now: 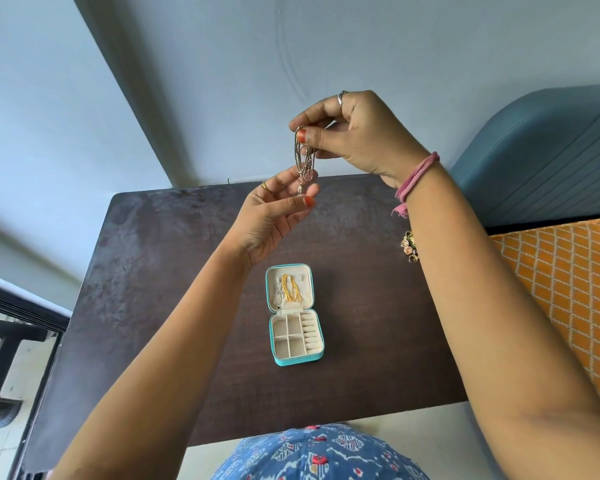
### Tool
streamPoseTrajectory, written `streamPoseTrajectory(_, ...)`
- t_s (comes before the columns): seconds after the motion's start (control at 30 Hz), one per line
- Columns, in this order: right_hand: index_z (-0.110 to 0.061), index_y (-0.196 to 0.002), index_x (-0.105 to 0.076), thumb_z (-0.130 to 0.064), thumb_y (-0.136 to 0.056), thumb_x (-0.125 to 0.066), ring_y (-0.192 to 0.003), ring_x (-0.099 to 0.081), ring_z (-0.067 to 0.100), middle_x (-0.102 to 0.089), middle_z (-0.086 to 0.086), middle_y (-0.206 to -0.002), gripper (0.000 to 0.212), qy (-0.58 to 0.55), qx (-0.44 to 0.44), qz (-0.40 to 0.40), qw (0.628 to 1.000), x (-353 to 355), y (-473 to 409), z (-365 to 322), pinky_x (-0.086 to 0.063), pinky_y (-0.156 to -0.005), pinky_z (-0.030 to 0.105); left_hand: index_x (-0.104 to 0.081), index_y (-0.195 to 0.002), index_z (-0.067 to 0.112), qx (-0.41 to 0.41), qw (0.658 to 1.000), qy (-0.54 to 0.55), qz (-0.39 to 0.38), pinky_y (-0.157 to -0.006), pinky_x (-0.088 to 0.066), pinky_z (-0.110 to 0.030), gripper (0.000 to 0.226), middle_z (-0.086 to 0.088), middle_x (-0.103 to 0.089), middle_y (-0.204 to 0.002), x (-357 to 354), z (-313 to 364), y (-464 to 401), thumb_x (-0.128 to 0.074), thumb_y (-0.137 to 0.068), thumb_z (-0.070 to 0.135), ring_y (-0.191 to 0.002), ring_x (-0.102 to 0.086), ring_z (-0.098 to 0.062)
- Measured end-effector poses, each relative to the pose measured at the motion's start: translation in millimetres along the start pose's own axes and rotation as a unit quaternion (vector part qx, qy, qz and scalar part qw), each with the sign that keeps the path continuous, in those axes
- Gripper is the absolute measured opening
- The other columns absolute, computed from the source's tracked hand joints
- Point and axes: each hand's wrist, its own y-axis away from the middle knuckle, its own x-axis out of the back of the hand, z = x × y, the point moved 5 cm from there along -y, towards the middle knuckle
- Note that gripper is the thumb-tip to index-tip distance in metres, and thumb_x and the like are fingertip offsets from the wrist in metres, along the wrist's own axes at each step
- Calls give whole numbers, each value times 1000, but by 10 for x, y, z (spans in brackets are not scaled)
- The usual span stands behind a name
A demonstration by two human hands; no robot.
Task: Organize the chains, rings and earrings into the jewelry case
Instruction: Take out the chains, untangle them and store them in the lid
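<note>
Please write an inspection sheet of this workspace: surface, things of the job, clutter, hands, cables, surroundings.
Surface: dark wooden table.
Job's things: jewelry case lies open; gold chain and a silver one in its lid; tray compartments look empty. Small jewelry pieces lie near the right arm.
Clutter: nothing seen.
Hands: right hand pinches a folded chain above the table; left hand touches its lower end.
Cables: nothing seen.
Surroundings: blue wall, blue headboard, orange patterned bedcover.
</note>
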Motion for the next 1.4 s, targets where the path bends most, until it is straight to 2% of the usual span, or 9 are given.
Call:
streamPoseTrajectory(0.33, -16, -97, -71, -13, -88, -66, -82, -68, 11, -69, -6, -81, 10, -44, 1, 8, 999, 3, -48, 19, -57, -84, 43, -61, -116, 12, -6, 998, -59, 17, -94, -50, -30, 43, 3, -72, -106, 49, 79, -33, -53, -84, -16, -95, -68, -12)
streamPoseTrajectory(0.53, -17, -96, -70, -11, -88, -65, -85, -70, 19, -68, -3, -82, 11, -17, 8, -10, 1000, -9, -84, 37, -57, -84, 39, -66, -105, 12, 13, 997, -55, 45, -90, -51, -27, 44, -1, -73, -101, 160, 31, -77, -50, -82, -22, -94, -70, -14)
streamPoseTrajectory(0.8, -16, -104, -72, -13, -85, -69, -74, -59, -8, -68, -6, -90, 20, 154, -13, -60, 986, -149, -65, 415, -43, -75, 4, -64, -95, 15, 67, 968, -99, 222, -83, -51, -25, 29, 0, -68, -96, 778, -263, -71, -57, -85, -11, -84, -65, -10)
streamPoseTrajectory(0.93, -16, -105, -72, -12, -86, -67, -69, -57, -14, -66, -9, -86, 21, 199, -30, -92, 975, -259, -28, 618, -38, -69, -2, -63, -90, 20, 126, 945, -120, 276, -73, -49, -21, 31, 3, -67, -91, 1121, -517, 9, -57, -84, -10, -79, -63, -8)
streamPoseTrajectory(1.07, -17, -106, -71, -13, -87, -64, -75, -59, 1, -70, -3, -93, 20, 233, -38, -124, 964, -380, 27, 762, -40, -70, -1, -62, -94, 18, 183, 923, -151, 302, -75, -48, -26, 21, 2, -66, -90, 1408, -784, 92, -57, -89, -2, -84, -62, -11)
streamPoseTrajectory(1.17, -16, -107, -71, -14, -89, -62, -81, -62, 8, -70, -1, -97, 20, 263, -29, -151, 953, -484, 86, 858, -47, -79, 13, -57, -117, 11, 233, 903, -195, 304, -89, -45, -34, 28, -5, -63, -107, 1586, -1002, 152, -61, -89, 5, -107, -56, -19)
streamPoseTrajectory(1.23, -16, -106, -71, -13, -89, -61, -81, -62, 9, -69, -1, -96, 20, 276, -23, -160, 947, -549, 130, 931, -49, -82, 21, -57, -120, 10, 272, 891, -216, 293, -93, -43, -37, 32, -8, -60, -116, 1677, -1145, 196, -63, -88, 10, -115, -53, -22)
streamPoseTrajectory(1.3, -16, -105, -72, -13, -89, -61, -78, -59, 8, -65, -5, -91, 20, 280, -21, -162, 946, -602, 187, 1011, -50, -81, 24, -61, -113, 10, 306, 881, -231, 278, -92, -42, -37, 25, -7, -59, -117, 1738, -1259, 257, -64, -89, 16, -113, -53, -22)
streamPoseTrajectory(1.4, -19, -106, -72, -16, -90, -60, -78, -58, 7, -64, -5, -91, 20, 292, -27, -170, 941, -690, 275, 1135, -51, -80, 26, -57, -123, 9, 336, 872, -253, 250, -98, -40, -39, 39, -4, -60, -120, 1812, -1410, 323, -66, -89, 28, -111, -54, -19)
